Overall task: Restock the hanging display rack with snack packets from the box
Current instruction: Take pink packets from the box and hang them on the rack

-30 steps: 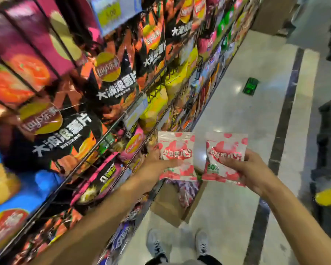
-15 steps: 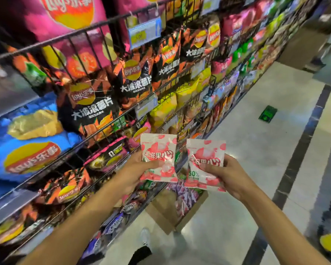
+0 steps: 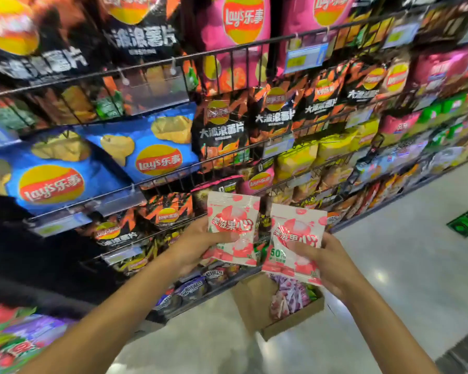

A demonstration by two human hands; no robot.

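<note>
My left hand (image 3: 193,245) grips a white-and-pink snack packet (image 3: 232,220) upright in front of the wire shelves. My right hand (image 3: 331,261) grips a second matching snack packet (image 3: 295,238) just to the right of it; the two packets sit side by side, nearly touching. Below them on the floor stands the cardboard box (image 3: 293,321), open, with several purple and pink packets inside. The wire display rack (image 3: 227,54) fills the left and top of the view, loaded with bags of chips.
Blue, black and pink chip bags crowd the rack's tiers, with price tags (image 3: 304,58) clipped along the rails. Pale polished floor (image 3: 405,279) stretches to the right, with a green floor sticker (image 3: 466,222). More pink and purple packets (image 3: 14,338) show at the bottom left.
The view has swung left and up toward the rack, so the shelves now fill most of the frame. Both hands still hold their packets side by side, now above the box.
</note>
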